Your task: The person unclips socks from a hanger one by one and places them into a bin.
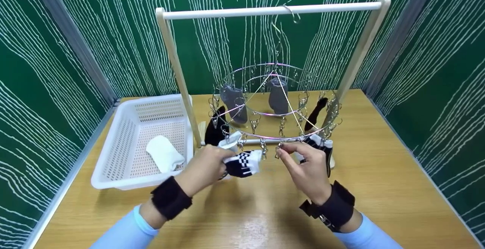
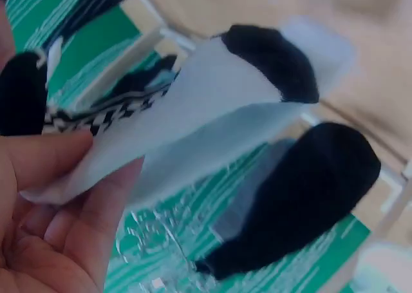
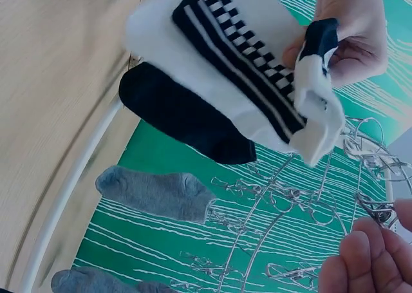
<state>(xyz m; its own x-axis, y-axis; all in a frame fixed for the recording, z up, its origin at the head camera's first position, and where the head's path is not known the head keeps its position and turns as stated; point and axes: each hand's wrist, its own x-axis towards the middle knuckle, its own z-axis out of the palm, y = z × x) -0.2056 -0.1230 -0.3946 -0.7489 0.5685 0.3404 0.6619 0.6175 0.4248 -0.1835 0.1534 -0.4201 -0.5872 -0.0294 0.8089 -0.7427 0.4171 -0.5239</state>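
Note:
In the head view my left hand (image 1: 207,164) grips a black-and-white checkered sock (image 1: 244,164) just below the front of a round metal clip hanger (image 1: 269,138). The left wrist view shows the white cloth of that sock (image 2: 193,93) pinched between thumb and fingers. My right hand (image 1: 308,168) pinches a small metal clip (image 3: 378,208) at the hanger's front rim, a short way right of the sock. Two grey socks (image 1: 278,98) hang at the back of the ring. A black sock (image 1: 216,128) hangs on its left, and black-and-white socks (image 1: 326,151) hang on its right.
A wooden rack with a white top bar (image 1: 235,12) carries the hanger by its hook. To the left, a white plastic basket (image 1: 104,156) holds a white sock (image 1: 163,153). Green walls with white streaks (image 1: 435,90) enclose the wooden table (image 1: 379,188).

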